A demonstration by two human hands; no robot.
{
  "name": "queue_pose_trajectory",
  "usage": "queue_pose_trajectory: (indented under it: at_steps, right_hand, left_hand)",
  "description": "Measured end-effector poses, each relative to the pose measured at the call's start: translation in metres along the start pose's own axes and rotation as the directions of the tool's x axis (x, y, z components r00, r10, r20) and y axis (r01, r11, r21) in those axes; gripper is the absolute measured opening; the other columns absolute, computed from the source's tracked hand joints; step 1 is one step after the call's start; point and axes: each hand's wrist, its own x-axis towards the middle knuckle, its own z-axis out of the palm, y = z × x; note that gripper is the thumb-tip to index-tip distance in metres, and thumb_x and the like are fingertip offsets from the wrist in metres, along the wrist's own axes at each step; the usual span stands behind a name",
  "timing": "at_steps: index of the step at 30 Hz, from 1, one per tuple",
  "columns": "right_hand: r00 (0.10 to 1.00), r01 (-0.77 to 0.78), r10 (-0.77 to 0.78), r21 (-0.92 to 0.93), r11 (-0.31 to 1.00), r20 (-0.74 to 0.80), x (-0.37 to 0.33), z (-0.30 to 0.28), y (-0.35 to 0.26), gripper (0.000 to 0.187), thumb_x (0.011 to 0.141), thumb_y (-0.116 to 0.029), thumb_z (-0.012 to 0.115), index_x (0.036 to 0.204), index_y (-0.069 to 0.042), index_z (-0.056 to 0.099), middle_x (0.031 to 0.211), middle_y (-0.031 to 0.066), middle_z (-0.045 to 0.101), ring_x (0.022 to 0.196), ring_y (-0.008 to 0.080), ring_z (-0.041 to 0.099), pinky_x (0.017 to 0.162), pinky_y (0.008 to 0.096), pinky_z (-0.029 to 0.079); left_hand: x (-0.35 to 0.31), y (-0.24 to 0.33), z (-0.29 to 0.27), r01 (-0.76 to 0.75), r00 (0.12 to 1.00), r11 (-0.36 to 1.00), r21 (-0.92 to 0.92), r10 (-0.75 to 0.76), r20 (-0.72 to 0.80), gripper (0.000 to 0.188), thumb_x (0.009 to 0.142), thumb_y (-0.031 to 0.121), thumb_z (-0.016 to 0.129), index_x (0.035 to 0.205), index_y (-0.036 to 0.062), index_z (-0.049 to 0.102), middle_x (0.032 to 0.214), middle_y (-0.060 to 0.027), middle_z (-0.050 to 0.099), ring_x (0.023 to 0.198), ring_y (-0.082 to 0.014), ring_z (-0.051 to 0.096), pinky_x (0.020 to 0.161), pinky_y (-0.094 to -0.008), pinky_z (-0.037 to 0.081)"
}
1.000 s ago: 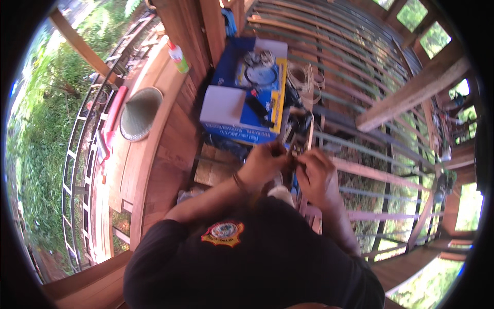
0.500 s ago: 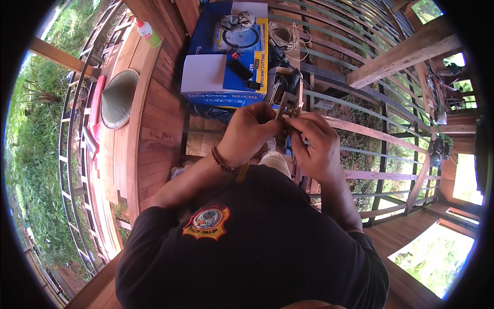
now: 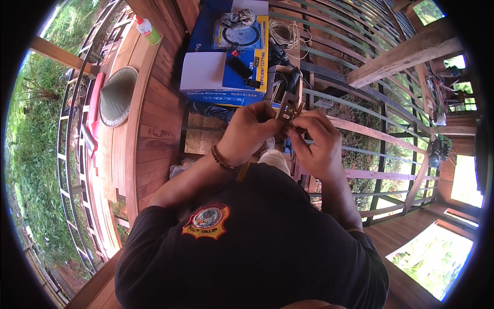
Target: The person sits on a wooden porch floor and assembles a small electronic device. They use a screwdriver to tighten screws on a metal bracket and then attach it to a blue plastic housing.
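- Two hands meet over a small metal part [image 3: 288, 108], a flat hinge-like plate, brass-grey; held just above the person's lap, in front of the railing [image 3: 360, 129]
- left hand [image 3: 249, 131]: fingers curled narrow, pinching the part's left edge; beaded bracelet [image 3: 222, 158] on the wrist
- right hand [image 3: 316, 141]: thumb and forefinger closed on the part's right lower corner; other fingers folded under; exact contact point too small to tell
- part stands roughly upright between both hands, tilted slightly right; detail of holes or screws not readable
- blue box [image 3: 226, 56] lies on the plank floor just beyond the hands; white panel on its left half, round saw-blade picture on top
- black tool [image 3: 239, 67] lies on the box lid; grey rag [image 3: 237, 18] at the box's far end
- cord coil [image 3: 285, 33], pale, lies right of the box, touching the railing bars
- straw hat [image 3: 117, 95], conical, sits on the bench [image 3: 134, 134] to the left, well apart from the hands
- glue bottle [image 3: 146, 28], green with white-red top, lies further along the bench
- red item [image 3: 94, 110] lies beside the hat's left side; kind unclear
- person wears a black shirt with a round badge [image 3: 206, 221] on the chest
- grass [image 3: 31, 154] beyond the outer rail on the left
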Motion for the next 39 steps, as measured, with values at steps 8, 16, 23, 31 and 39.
queue_pose_trajectory:
  at_steps: [8, 16, 23, 31, 39]
  right_hand:
    - [0.995, -0.098, 0.099, 0.073, 0.993, -0.007, -0.003, 0.002, 0.003, 0.018, 0.084, -0.002, 0.075, 0.098, -0.001, 0.065, 0.089, 0.0103, 0.066, 0.078, 0.0231, 0.066, 0.069, 0.0333, 0.051]
    - [0.831, -0.448, 0.548, 0.696, 0.561, 0.094, -0.015, 0.013, 0.008, 0.013, 0.096, 0.0, 0.065, 0.108, 0.002, 0.058, 0.09, 0.0029, 0.067, 0.08, 0.005, 0.061, 0.07, 0.0215, 0.049]
    - [0.845, -0.393, 0.528, 0.764, 0.511, 0.081, -0.018, 0.015, 0.011, 0.014, 0.095, 0.003, 0.064, 0.108, 0.002, 0.058, 0.091, 0.0053, 0.067, 0.079, 0.0073, 0.063, 0.071, 0.0223, 0.05]
    - [0.834, -0.374, 0.546, 0.805, 0.461, 0.074, -0.021, 0.02, 0.01, 0.021, 0.092, 0.008, 0.064, 0.111, 0.003, 0.057, 0.094, 0.0076, 0.068, 0.081, 0.0088, 0.064, 0.073, 0.0231, 0.051]
    - [0.849, -0.405, 0.522, 0.732, 0.548, 0.079, -0.016, 0.017, 0.009, 0.022, 0.09, 0.009, 0.065, 0.11, 0.003, 0.058, 0.095, 0.0067, 0.068, 0.082, 0.0073, 0.063, 0.074, 0.0225, 0.051]
  left_hand:
    - [-0.001, 0.002, 0.001, 0.03, 1.0, 0.992, -0.124, -0.03, 0.003, 0.011, 0.088, 0.004, 0.07, 0.096, 0.0007, 0.063, 0.083, -0.0018, 0.066, 0.068, -0.0043, 0.058, 0.058, -0.02, 0.043]
    - [-0.003, -0.001, -0.002, 0.062, 0.997, 0.998, -0.03, -0.06, 0.038, 0.01, 0.09, 0.005, 0.071, 0.097, 0.0056, 0.064, 0.074, 0.0046, 0.058, 0.058, -0.0001, 0.047, 0.05, -0.0178, 0.033]
    - [-0.005, 0.004, 0.002, 0.027, 0.995, 0.999, -0.043, -0.023, 0.097, 0.011, 0.091, 0.004, 0.069, 0.102, 0.0044, 0.066, 0.076, 0.0055, 0.059, 0.059, 0.0006, 0.047, 0.052, -0.0177, 0.033]
    - [-0.009, -0.001, 0.0, 0.132, 0.987, 0.975, -0.178, -0.112, 0.118, 0.008, 0.094, 0.009, 0.067, 0.102, 0.0067, 0.066, 0.076, 0.0063, 0.057, 0.058, 0.0003, 0.045, 0.052, -0.018, 0.032]
    - [0.002, -0.007, 0.001, 0.12, 0.992, 0.976, -0.181, -0.111, 0.063, 0.002, 0.098, 0.012, 0.065, 0.099, 0.0106, 0.065, 0.075, 0.007, 0.058, 0.057, -0.0002, 0.046, 0.051, -0.0182, 0.033]
